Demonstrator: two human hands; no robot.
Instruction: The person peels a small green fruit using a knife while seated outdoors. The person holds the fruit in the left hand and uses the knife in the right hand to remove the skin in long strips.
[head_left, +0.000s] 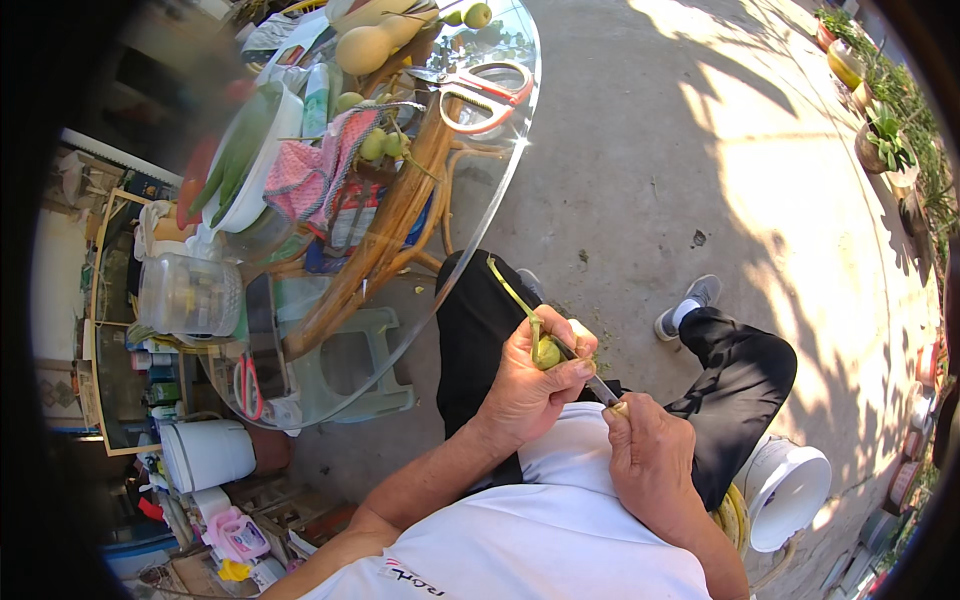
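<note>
My left hand (517, 386) pinches a small green gourd-like fruit (548, 353) between thumb and fingers, above my lap. From the fruit a long green stem (510, 289) sticks up past the fingertips. In my right hand (654, 442) is a small knife (600, 389), gripped by its pale handle. Its blade points up and left and lies against the fruit's side, with the tip hidden by the left fingers. The left thumb rests close to the blade.
A glass tabletop (523, 146) at left bears red-and-white scissors (480, 97), tan gourds (364, 51), small green gourds (384, 144), a pink cloth (300, 176), a white basin (289, 124) and a clear jar (191, 296). A white bucket (795, 491) lies at right; potted plants (889, 142) line the far right.
</note>
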